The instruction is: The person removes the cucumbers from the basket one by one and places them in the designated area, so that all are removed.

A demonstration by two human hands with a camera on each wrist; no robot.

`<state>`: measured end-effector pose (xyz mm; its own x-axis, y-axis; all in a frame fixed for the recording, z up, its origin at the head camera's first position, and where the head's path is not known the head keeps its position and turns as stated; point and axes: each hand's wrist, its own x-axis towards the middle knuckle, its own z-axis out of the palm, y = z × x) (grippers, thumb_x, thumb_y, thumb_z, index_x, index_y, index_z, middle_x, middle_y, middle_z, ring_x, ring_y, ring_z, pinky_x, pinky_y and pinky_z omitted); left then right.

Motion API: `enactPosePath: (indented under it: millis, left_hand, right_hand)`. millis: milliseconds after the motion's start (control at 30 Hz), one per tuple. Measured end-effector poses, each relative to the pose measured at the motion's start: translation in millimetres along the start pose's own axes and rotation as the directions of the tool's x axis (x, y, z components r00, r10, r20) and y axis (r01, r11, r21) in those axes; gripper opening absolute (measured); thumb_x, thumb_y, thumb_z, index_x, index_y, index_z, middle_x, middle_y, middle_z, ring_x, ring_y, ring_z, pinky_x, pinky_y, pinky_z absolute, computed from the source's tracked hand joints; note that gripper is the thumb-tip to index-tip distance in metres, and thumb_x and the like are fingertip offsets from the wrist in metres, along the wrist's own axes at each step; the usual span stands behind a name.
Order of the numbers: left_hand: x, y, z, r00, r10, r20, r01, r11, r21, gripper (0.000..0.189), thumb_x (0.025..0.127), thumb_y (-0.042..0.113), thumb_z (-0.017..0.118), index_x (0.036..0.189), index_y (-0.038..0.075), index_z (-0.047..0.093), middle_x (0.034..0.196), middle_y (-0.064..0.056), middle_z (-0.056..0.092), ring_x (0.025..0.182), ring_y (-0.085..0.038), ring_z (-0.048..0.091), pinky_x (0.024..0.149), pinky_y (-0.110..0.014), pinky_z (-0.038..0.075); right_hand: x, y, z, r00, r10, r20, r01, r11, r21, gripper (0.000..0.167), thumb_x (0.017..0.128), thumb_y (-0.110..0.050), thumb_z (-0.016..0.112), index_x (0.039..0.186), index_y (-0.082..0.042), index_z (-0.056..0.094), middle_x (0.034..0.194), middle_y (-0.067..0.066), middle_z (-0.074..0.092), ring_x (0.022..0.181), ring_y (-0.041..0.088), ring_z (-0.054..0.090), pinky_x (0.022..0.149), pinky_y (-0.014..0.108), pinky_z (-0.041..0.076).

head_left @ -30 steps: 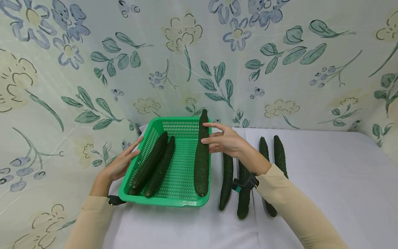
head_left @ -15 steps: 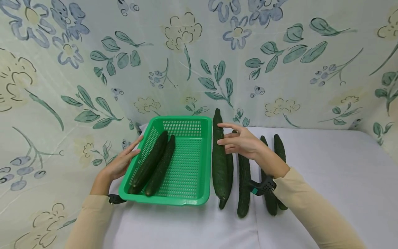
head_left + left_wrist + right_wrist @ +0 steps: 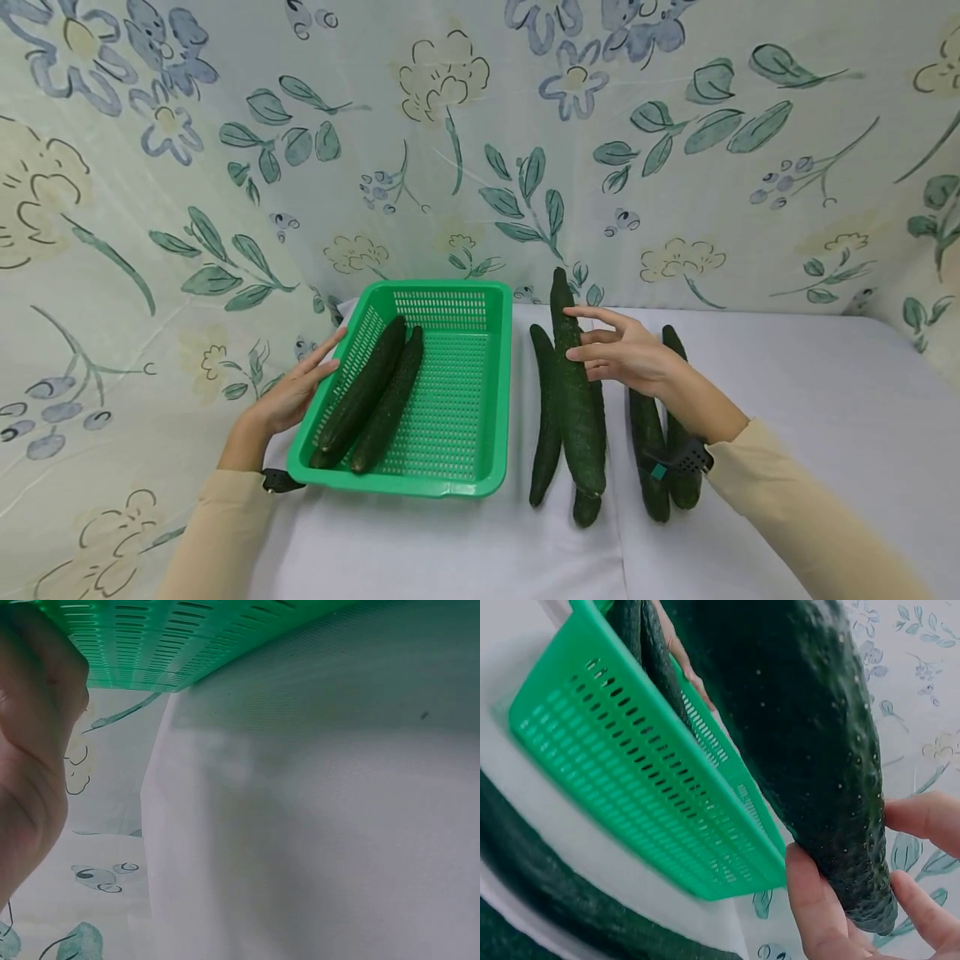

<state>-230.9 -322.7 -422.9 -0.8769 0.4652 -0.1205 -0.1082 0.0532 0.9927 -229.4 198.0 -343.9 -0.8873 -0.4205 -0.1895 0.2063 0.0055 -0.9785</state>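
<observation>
My right hand [image 3: 622,350] pinches a long dark green cucumber [image 3: 576,400] near its upper, narrower end. In the right wrist view, fingertips and thumb press the sides of this cucumber [image 3: 802,735]. It is above another cucumber [image 3: 587,510] on the table, mostly hidden beneath it. Just to its left lies a further cucumber [image 3: 544,425]. My left hand [image 3: 288,396] rests with straight fingers against the left side of a green plastic basket [image 3: 497,383]. The left wrist view shows part of that hand [image 3: 34,742] beside the slotted basket wall [image 3: 180,637].
Dark cucumbers [image 3: 390,396] lie along the left side inside the basket. Two more cucumbers [image 3: 647,450] lie on the white-covered table [image 3: 795,400], partly under the right wrist and its black strap [image 3: 688,457]. A floral cloth [image 3: 480,142] hangs behind the table.
My right hand has carried the cucumber rightward, from over the basket's right edge to above the cucumbers on the table. The left hand and basket have stayed in place.
</observation>
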Motion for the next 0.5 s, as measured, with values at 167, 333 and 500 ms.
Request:
enactPosePath:
  millis: [167, 333, 500]
  left_hand:
    - [0.1, -0.3, 0.0, 1.000, 0.003, -0.002, -0.003, 1.000, 0.005, 0.057, 0.112, 0.024, 0.028, 0.161, 0.038, 0.003, 0.156, -0.018, 0.022, 0.118, -0.014, 0.059, 0.088, -0.036, 0.054]
    - [0.4, -0.6, 0.1, 1.000, 0.004, -0.001, -0.004, 1.000, 0.011, 0.057, 0.112, 0.025, 0.029, 0.161, 0.039, 0.003, 0.157, -0.018, 0.021, 0.119, -0.014, 0.058, 0.089, -0.036, 0.054]
    - [-0.3, -0.8, -0.2, 1.000, 0.000, -0.003, 0.000, 1.000, 0.009, 0.057, 0.112, 0.025, 0.029, 0.161, 0.039, 0.002, 0.157, -0.018, 0.021, 0.119, -0.013, 0.058, 0.089, -0.035, 0.054]
  right_hand:
    - [-7.7, 5.0, -12.8, 1.000, -0.002, -0.019, 0.001, 0.999, -0.042, 0.077, 0.090, -0.003, 0.071, 0.156, -0.012, 0.034, 0.139, 0.026, 0.037, 0.092, 0.021, 0.059, 0.078, 0.036, 0.053]
    - [-13.7, 10.1, -23.0, 0.999, -0.006, -0.046, 0.003, 0.998, -0.065, 0.077, 0.090, -0.005, 0.073, 0.156, -0.014, 0.034, 0.140, 0.027, 0.037, 0.097, 0.022, 0.061, 0.078, 0.037, 0.053]
    - [-18.2, 16.2, -33.1, 0.998, -0.029, -0.058, 0.024, 0.997, -0.080, 0.072, 0.091, -0.005, 0.072, 0.154, -0.016, 0.038, 0.130, 0.021, 0.042, 0.094, 0.021, 0.061, 0.076, 0.036, 0.053]
